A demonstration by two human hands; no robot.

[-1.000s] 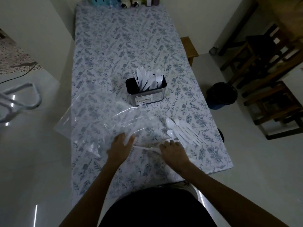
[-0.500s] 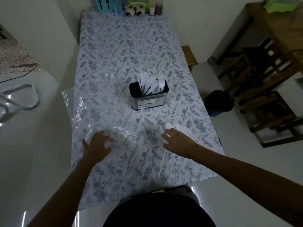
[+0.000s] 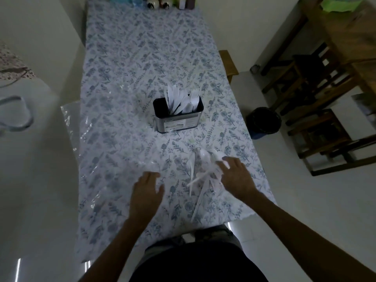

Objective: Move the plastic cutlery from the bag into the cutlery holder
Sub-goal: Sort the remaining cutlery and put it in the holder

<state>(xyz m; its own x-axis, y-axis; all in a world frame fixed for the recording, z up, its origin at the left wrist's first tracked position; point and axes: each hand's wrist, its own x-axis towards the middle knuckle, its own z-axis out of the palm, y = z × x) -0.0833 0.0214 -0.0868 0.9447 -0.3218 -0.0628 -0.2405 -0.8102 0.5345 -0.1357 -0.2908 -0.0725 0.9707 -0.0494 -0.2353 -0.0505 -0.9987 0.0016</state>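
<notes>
Loose white plastic cutlery point(image 3: 200, 176) lies in a blurred, fanned pile on the near right of the floral tablecloth. My right hand point(image 3: 237, 177) rests on the pile's right side, fingers spread over it, with no piece clearly gripped. My left hand point(image 3: 146, 192) hovers open over the cloth to the left of the pile, at the near edge of the clear plastic bag point(image 3: 91, 139). The bag lies flat and looks empty, hanging over the table's left edge. The dark metal cutlery holder point(image 3: 178, 121) stands mid-table with several white pieces upright in it.
The table point(image 3: 142, 58) is long and narrow, with bottles and jars point(image 3: 162, 1) at its far end. A black bin point(image 3: 263, 121) stands on the floor to the right, with wooden chairs point(image 3: 325, 123) beyond it. A wall runs along the left.
The bag has been pushed left and flattened. My left hand moved back toward the middle. My right hand shifted right onto the cutlery, which has fanned out.
</notes>
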